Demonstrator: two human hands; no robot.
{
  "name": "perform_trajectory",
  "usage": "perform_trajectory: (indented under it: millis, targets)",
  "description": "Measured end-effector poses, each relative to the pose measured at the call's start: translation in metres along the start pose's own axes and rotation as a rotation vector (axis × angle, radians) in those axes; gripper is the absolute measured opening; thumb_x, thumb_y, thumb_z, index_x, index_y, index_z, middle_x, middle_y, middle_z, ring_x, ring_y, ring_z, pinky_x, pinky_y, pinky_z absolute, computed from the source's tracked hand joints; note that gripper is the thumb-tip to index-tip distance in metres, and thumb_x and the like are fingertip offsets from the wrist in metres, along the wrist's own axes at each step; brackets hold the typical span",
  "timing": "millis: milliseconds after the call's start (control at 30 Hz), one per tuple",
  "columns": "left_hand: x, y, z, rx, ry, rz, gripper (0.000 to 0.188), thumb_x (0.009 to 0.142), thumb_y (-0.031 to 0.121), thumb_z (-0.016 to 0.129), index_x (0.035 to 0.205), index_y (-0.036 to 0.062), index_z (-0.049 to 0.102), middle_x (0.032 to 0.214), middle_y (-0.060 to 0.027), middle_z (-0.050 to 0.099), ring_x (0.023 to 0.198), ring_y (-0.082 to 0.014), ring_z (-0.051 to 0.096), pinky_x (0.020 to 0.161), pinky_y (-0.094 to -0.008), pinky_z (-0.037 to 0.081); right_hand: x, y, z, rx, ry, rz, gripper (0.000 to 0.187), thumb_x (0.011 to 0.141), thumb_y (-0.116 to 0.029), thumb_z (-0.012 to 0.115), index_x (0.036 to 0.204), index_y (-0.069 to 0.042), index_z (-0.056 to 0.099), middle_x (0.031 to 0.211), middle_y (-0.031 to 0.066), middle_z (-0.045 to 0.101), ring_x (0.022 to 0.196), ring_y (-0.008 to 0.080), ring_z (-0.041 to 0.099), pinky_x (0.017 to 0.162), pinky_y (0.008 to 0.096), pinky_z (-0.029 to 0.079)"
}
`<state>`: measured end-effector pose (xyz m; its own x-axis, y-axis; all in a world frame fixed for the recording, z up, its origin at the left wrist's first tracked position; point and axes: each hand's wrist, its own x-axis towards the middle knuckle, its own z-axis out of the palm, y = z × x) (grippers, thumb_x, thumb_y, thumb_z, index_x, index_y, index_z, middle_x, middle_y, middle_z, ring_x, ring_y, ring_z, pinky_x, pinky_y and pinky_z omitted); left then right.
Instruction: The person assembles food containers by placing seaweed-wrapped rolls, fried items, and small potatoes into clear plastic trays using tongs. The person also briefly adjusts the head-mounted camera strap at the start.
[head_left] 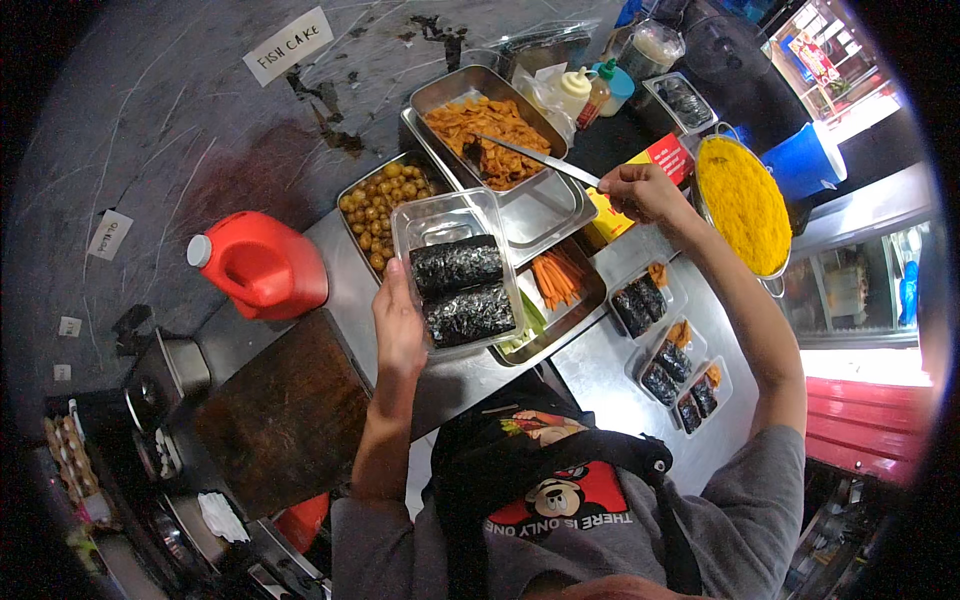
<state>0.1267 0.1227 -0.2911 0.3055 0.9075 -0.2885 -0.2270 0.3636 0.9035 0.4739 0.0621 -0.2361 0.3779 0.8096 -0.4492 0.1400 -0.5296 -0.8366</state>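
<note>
My left hand grips a clear plastic container by its left side, tilted up over the counter. Two black seaweed rolls lie in it side by side; the space above them shows bare plastic. In my right hand, fingers closed, is a long silver utensil that looks like tongs. Its far end reaches into a steel pan of orange-red sliced food. Small brown potatoes fill a pan behind the container. Carrot sticks and green strips show in another pan, partly hidden by the container.
Three packed containers of rolls stand at right on the steel counter. Beyond my right forearm is a large bowl of yellow shreds. A red jug and a brown board are on the left. Sauce bottles stand at the back.
</note>
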Motion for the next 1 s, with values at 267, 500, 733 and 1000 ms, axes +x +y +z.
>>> perform_trajectory:
  millis: [267, 500, 733, 1000]
  targets:
    - [0.02, -0.011, 0.003, -0.033, -0.05, -0.01, 0.047, 0.105, 0.035, 0.034, 0.116, -0.0045, 0.058, 0.103, -0.0077, 0.063, 0.091, -0.0128, 0.058, 0.085, -0.0275, 0.046, -0.025, -0.032, -0.016, -0.145, 0.075, -0.008, 0.013, 0.09, -0.021, 0.065, 0.093, -0.008, 0.067, 0.064, -0.0049, 0.055, 0.045, 0.0025, 0.04, 0.04, 0.0204, 0.026]
    - [0.02, -0.005, 0.011, -0.002, -0.042, -0.025, 0.046, 0.105, 0.033, 0.034, 0.114, -0.0039, 0.059, 0.098, -0.0071, 0.064, 0.086, -0.0115, 0.059, 0.08, -0.0272, 0.048, -0.028, -0.05, -0.024, -0.263, 0.122, -0.054, 0.014, 0.089, -0.023, 0.066, 0.089, -0.009, 0.065, 0.065, -0.0044, 0.057, 0.046, 0.0019, 0.043, 0.04, 0.0187, 0.027]
    - [0.022, 0.011, 0.023, 0.022, -0.058, -0.034, 0.046, 0.105, 0.034, 0.033, 0.112, -0.003, 0.06, 0.093, -0.0063, 0.065, 0.079, -0.0109, 0.062, 0.074, -0.026, 0.051, -0.067, -0.085, -0.03, -0.379, 0.034, -0.065, 0.021, 0.089, -0.026, 0.066, 0.093, -0.006, 0.068, 0.064, -0.0021, 0.058, 0.049, 0.0027, 0.049, 0.044, 0.018, 0.033]
    - [0.016, -0.011, 0.029, 0.045, -0.131, -0.088, 0.049, 0.103, 0.04, 0.037, 0.114, -0.002, 0.061, 0.095, -0.0043, 0.065, 0.082, -0.0103, 0.059, 0.076, -0.0249, 0.048, -0.101, -0.121, -0.014, -1.18, 0.096, -0.63, 0.016, 0.088, -0.02, 0.065, 0.09, -0.005, 0.069, 0.075, 0.006, 0.069, 0.057, 0.0149, 0.063, 0.049, 0.0274, 0.045]
